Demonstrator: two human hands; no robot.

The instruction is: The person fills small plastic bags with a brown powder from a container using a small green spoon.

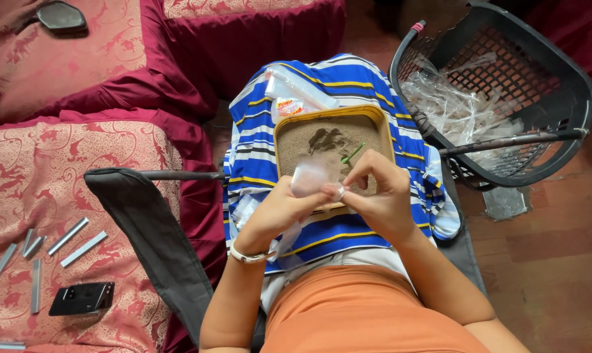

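While both your hands meet over the tray, the small clear plastic pouch [309, 178] sits pinched between them: left hand [276, 212] fingers closed on its lower part, right hand [378, 196] fingertips grasping its edge, close to a ring-like glint. The pouch is blurred, so its contents can't be told. It looks thin, soft and very light, likely slippery and easy to crumple; hold it by the rim, near the mouth, not the middle. Just beyond your fingertips lies the yellow-rimmed tray [381, 117] of brown powder, with a green stick [353, 153] poking out of it, near your right fingers. The tray rests on a blue striped cloth [348, 82], and more packets [289, 98] lie past its far edge. Room is tight forward: tipping the tray would spill powder. Right of your right hand, well apart, stands a black basket [557, 78] holding clear bags. Left of your left hand, a grey chair arm [145, 222], then a red cushion [80, 163] with staple strips [67, 236] and a phone [81, 299].
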